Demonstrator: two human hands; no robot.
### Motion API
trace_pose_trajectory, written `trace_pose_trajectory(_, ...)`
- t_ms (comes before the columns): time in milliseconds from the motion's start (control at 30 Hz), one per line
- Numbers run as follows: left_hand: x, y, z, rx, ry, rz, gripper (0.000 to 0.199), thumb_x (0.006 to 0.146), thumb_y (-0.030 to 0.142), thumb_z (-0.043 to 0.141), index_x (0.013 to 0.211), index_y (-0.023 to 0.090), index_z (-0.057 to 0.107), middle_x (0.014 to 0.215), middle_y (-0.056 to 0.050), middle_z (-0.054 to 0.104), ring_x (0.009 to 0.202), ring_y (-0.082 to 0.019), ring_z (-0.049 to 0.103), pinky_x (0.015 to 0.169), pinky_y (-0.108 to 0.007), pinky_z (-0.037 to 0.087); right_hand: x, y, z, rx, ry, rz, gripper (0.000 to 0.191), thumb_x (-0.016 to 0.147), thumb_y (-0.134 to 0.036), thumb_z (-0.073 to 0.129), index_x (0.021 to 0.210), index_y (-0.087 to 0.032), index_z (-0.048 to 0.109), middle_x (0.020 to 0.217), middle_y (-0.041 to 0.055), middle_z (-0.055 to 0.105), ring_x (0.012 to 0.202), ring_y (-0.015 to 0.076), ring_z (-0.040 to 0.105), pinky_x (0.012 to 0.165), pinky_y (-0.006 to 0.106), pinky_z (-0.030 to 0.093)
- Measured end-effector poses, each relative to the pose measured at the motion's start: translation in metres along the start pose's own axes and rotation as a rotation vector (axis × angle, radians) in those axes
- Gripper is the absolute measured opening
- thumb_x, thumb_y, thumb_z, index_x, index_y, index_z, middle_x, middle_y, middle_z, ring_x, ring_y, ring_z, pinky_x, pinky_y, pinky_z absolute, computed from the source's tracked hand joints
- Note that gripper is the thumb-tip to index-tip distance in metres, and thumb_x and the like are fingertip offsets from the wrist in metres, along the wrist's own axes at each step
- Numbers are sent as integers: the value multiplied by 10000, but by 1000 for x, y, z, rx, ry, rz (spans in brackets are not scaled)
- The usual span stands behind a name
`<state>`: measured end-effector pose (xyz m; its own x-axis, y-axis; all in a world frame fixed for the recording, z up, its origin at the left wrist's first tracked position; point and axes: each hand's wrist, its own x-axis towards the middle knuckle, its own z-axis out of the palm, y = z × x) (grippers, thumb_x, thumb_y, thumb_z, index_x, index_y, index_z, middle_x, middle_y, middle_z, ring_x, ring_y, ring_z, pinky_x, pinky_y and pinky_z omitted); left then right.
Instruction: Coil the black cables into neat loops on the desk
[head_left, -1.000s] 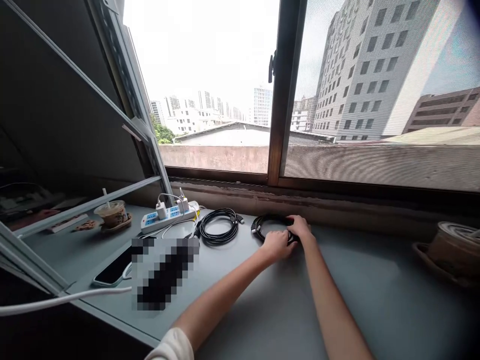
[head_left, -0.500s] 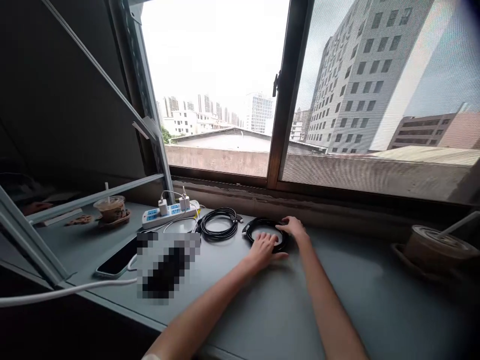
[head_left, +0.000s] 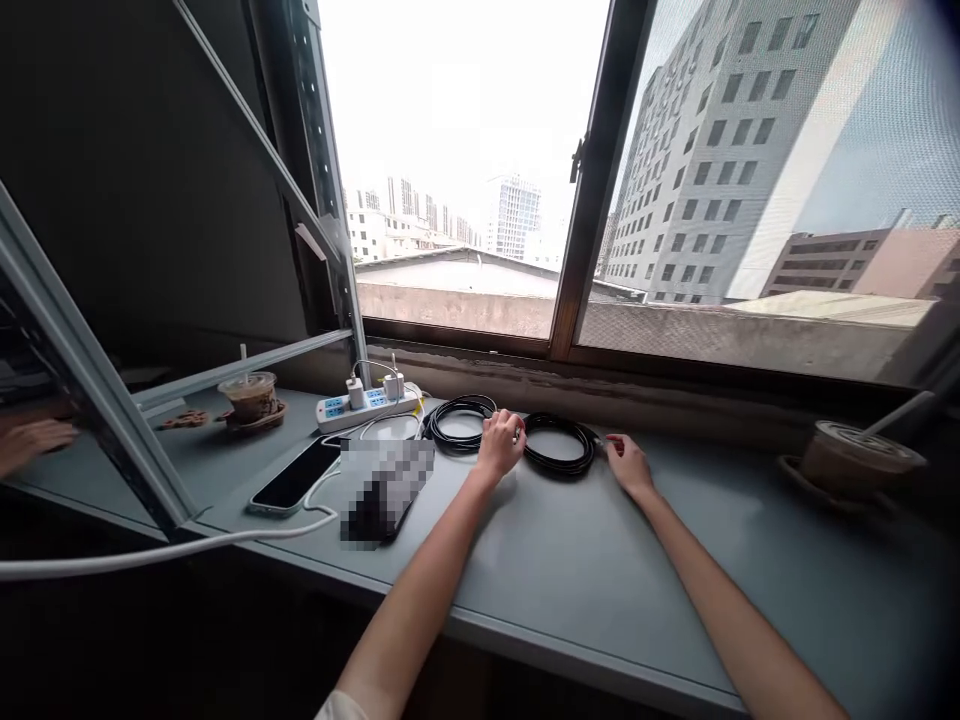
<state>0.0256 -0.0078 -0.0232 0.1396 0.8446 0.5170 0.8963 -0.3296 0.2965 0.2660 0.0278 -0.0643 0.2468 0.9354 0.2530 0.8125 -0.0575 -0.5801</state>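
Note:
Two black cables lie wound in flat rings on the grey desk. My left hand [head_left: 501, 442] is closed between the two rings, its fingers curled round a cable end with a small silvery plug. It covers part of the left coiled cable [head_left: 448, 446]. At the far side of the right coiled cable [head_left: 561, 470], my right hand [head_left: 630, 468] pinches that cable's other end, thumb and fingertips together. Which ring the plug in my left hand belongs to is partly hidden by the fingers.
A white power strip [head_left: 367, 408] with chargers stands behind a phone [head_left: 296, 477] and a blurred dark object [head_left: 386, 495]. Lidded iced drinks stand left [head_left: 251, 402] and right [head_left: 855, 465]. A metal frame [head_left: 97, 370] rises left, beside another person's hand [head_left: 34, 445].
My hands have moved apart: the left from on top of the right ring to its left side, the right outward to its right side. Both fingers have closed on cable ends. The view has shifted.

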Motion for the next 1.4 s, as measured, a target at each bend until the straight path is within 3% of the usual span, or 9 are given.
trace_pose_trajectory(200, 3, -4, 3, -13, 44, -75, 159, 875, 225, 406, 922, 173, 549, 1011, -82, 549, 1004, -211, 478, 882, -344, 333, -11, 1, -2, -103, -28, -27, 240, 903, -278, 505, 1090, -138, 556, 1078, 76, 562, 972, 176, 550, 850, 379, 465)
trace_pose_trajectory(600, -6, 21, 28, -47, -48, 121, 113, 828, 166, 442, 881, 191, 539, 971, -65, 545, 966, -213, 497, 883, -367, 346, -20, -14, -9, -251, -122, 48, 380, 925, -372, 454, 1232, -148, 478, 1026, 75, 584, 906, 174, 582, 839, 401, 470)
trace_pose_trajectory(900, -6, 29, 32, -65, -45, 203, 110, 825, 171, 451, 873, 191, 548, 956, -57, 549, 939, -208, 501, 867, -372, 367, -20, -18, -11, -304, -142, 16, 347, 927, -376, 451, 1175, -144, 524, 974, 62, 600, 879, 166, 590, 830, 396, 475)
trace_pose_trajectory(1400, -28, 73, 30, -80, -140, 534, 156, 819, 154, 441, 918, 188, 557, 962, -57, 546, 925, -187, 496, 851, -331, 380, -20, -18, -6, -325, -90, 42, 400, 929, -406, 433, 1232, -150, 488, 944, 60, 616, 866, 170, 602, 831, 394, 469)
